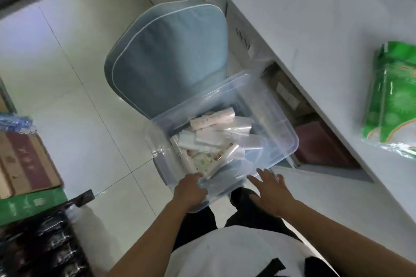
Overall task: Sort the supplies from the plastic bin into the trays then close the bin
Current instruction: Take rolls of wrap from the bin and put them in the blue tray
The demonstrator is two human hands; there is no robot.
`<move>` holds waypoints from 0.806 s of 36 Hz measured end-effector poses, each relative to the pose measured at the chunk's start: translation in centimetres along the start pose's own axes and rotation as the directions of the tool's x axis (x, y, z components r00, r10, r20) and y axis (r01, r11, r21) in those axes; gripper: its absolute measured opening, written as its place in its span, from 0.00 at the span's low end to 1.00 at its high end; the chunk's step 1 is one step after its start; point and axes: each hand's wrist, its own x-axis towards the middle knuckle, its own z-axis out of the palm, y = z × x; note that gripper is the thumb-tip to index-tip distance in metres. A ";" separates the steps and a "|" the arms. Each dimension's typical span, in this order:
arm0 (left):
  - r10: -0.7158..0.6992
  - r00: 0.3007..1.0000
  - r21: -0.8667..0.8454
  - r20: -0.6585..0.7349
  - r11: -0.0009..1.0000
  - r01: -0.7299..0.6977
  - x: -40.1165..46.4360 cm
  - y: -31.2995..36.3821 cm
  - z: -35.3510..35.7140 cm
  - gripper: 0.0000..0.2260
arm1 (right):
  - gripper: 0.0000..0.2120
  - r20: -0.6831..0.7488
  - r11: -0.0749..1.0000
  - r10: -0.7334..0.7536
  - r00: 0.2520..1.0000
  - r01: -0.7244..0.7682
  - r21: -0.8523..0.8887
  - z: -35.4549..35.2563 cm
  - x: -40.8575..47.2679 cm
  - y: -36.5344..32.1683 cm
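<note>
A clear plastic bin rests on a blue cushioned chair, with no lid on it. Inside lie several supplies: white rolls, small white packets and clear plastic bags. My left hand grips the bin's near rim, fingers curled over the edge. My right hand hovers with spread fingers at the near right corner of the bin, holding nothing. No trays are in view.
A white counter runs along the right, with a green plastic package on it. Dark boxes sit under the counter. At the left stand a cardboard box, a green box and dark wrapped goods on a tiled floor.
</note>
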 end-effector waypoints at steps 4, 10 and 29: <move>0.017 0.998 0.023 0.066 1.000 -0.019 3.0 -1.2 -0.2 0.28 | 0.29 -0.031 0.994 0.097 0.995 -0.095 0.045 0.5 0.7 -1.6; 0.103 0.988 0.159 0.115 0.980 -0.121 9.0 -1.8 -0.1 0.26 | 0.30 -0.111 0.987 0.152 0.982 -0.146 0.061 2.8 1.3 -3.0; 0.072 0.993 0.014 0.092 0.997 -0.074 19.5 0.5 5.3 0.25 | 0.35 -0.048 0.951 0.180 0.982 -0.162 0.262 4.3 2.4 -4.7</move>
